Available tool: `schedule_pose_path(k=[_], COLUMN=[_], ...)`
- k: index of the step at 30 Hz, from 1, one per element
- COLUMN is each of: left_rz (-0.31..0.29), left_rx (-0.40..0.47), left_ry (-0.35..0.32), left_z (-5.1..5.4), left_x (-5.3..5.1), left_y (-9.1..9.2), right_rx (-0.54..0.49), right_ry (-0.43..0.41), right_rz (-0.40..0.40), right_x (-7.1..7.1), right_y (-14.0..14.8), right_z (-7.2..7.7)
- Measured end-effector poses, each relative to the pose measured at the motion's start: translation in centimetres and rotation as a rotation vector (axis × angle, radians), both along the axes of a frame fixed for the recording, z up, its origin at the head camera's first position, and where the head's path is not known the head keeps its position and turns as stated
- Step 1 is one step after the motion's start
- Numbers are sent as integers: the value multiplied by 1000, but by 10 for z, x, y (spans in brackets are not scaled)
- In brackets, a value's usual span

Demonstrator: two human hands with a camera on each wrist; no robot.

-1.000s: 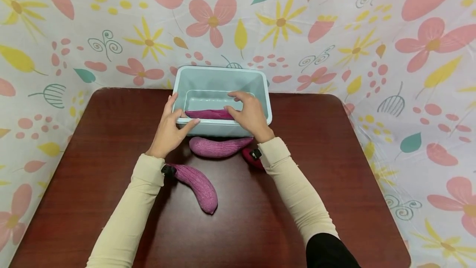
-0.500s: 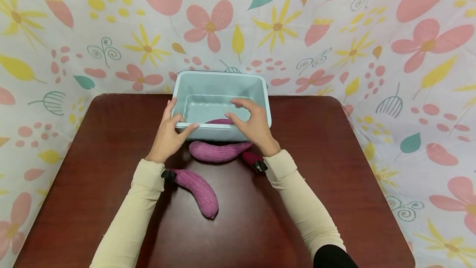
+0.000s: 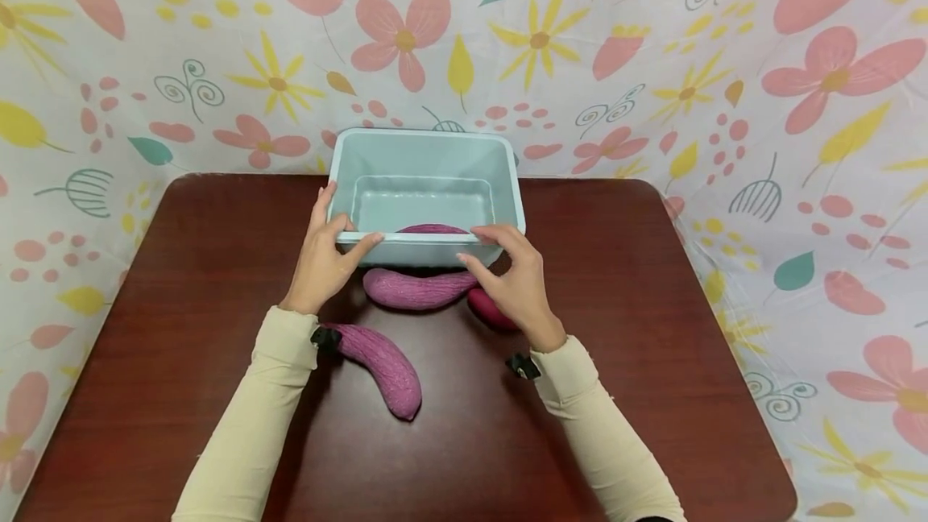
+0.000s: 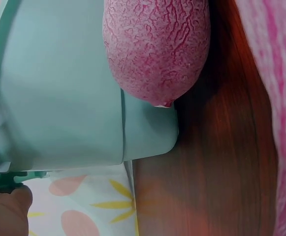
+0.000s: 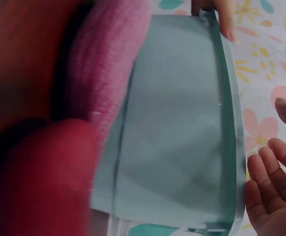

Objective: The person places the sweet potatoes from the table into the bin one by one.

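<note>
In the head view a pale blue plastic bin (image 3: 428,251) stands at the back of the table. My left hand (image 3: 319,264) pinches its front rim near the left corner, thumb outside. My right hand (image 3: 518,276) is at the right front rim, its fingers relaxed and apart from the thumb, holding nothing; contact with the rim is unclear. One purple sweet potato (image 3: 432,229) lies inside, mostly hidden by the front wall. A second purple sweet potato (image 3: 416,290) lies just before the bin. A smooth dark red vegetable (image 3: 489,309) is partly covered by my right hand.
Another curved purple sweet potato (image 3: 384,369) lies nearer on the brown table (image 3: 616,304), beside my left wrist. Flower-printed cloth (image 3: 623,87) rises behind the bin and at both sides.
My right hand has drawn back from inside the bin toward its right front rim. The sweet potato inside now shows less above the front wall. My left hand stays on the rim.
</note>
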State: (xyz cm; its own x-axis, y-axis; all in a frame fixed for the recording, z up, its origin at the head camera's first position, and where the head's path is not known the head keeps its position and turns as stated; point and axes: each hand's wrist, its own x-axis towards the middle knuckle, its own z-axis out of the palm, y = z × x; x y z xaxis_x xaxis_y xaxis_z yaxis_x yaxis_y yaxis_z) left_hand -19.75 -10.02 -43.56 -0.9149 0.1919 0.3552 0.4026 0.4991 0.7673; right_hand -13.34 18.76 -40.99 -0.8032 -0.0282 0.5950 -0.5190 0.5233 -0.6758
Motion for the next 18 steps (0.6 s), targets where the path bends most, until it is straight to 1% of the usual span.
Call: schedule_pose_path(k=[5, 10, 13, 18], left_rz=[0, -3, -4, 6], left_rx=[9, 16, 21, 25], left_ry=[6, -3, -3, -7], left_z=[1, 1, 2, 1], left_x=[-1, 0, 1, 1], left_y=[1, 1, 1, 0], right_rx=[2, 3, 23, 27], right_ry=[-39, -117, -168, -230], right_rz=[-18, -20, -24, -30], right_x=[12, 23, 29, 36], right_y=[5, 9, 10, 11], right_z=[-12, -29, -40, -54])
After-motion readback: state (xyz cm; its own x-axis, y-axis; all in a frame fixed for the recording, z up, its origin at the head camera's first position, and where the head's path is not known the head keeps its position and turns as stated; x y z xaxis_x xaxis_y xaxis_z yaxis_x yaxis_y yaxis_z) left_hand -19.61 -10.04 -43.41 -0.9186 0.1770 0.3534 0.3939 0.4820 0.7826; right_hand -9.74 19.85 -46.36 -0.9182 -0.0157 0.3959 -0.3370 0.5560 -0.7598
